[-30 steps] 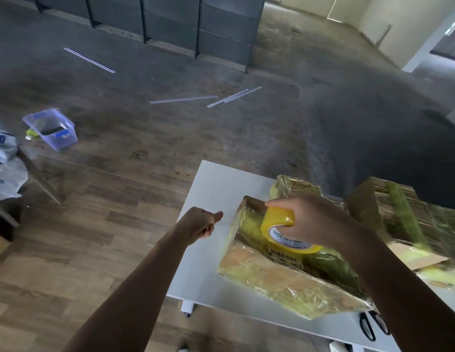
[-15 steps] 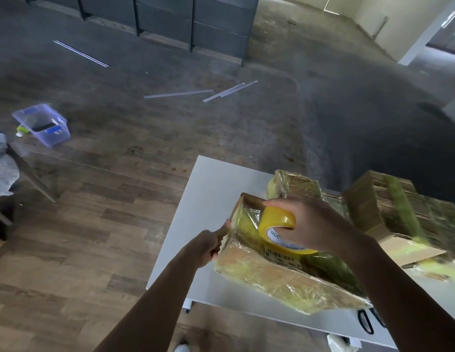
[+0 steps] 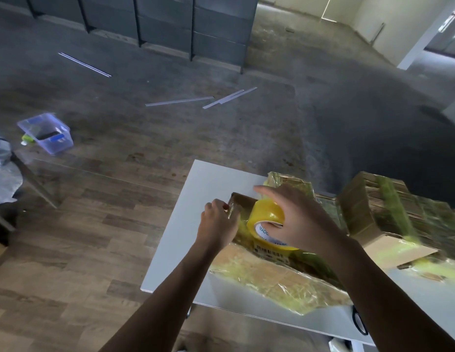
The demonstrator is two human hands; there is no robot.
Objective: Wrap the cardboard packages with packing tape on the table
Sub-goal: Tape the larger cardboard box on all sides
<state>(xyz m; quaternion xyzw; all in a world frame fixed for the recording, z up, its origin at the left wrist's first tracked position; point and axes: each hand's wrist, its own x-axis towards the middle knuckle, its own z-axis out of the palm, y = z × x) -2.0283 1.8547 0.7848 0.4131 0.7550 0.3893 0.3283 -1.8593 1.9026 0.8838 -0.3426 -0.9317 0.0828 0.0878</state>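
Head view — three packages (image 3: 272, 278), one tape roll (image 3: 263, 215) in right hand's (image 3: 302, 222) grip, left hand (image 3: 217, 224) pinching tape strip (image 3: 232, 212).

Head-worn view, down onto table (image 3: 208, 184)

tape roll (image 3: 266, 221) on package (image 3: 277, 273), package on table (image 3: 211, 184), bin (image 3: 47, 133) far left

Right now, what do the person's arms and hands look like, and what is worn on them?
Both arms are bare as far as the view shows: no sleeves. The left hand and right hand wear no gloves; no watch, bracelet or ring shows. One left fingertip has a small red spot, perhaps nail polish; too blurred to tell.
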